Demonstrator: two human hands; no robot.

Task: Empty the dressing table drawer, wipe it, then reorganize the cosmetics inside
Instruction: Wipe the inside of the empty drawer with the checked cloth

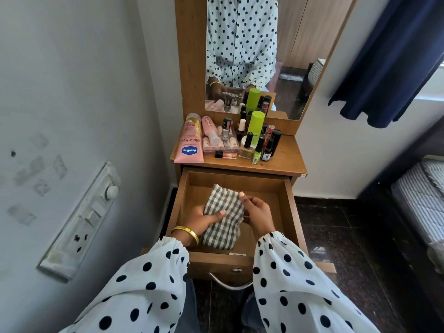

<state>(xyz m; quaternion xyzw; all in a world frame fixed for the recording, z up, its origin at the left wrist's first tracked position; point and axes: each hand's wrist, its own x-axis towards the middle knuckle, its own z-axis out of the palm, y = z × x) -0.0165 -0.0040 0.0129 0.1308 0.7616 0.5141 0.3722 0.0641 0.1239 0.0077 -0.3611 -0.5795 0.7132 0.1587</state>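
Observation:
The wooden drawer (287, 207) of the dressing table stands pulled out, with nothing in it but a grey-and-white checked cloth (224, 203). My left hand (204, 219) grips the cloth's left side from below, thumb on top. My right hand (257, 210) pinches its right edge. The cosmetics stand on the tabletop (286, 157) behind the drawer: a pink Vaseline tube (189, 140), a pink bottle (209, 131), a flat pink palette box (222, 146), a green spray bottle (255, 124) and several nail polish bottles (258, 150) and lipsticks.
A mirror (288, 56) rises behind the tabletop. A wall with a switch panel (81, 219) lies close on the left. A bed (422, 200) and a dark blue curtain (389, 56) are at the right. The drawer's metal handle (228, 283) curves below its front.

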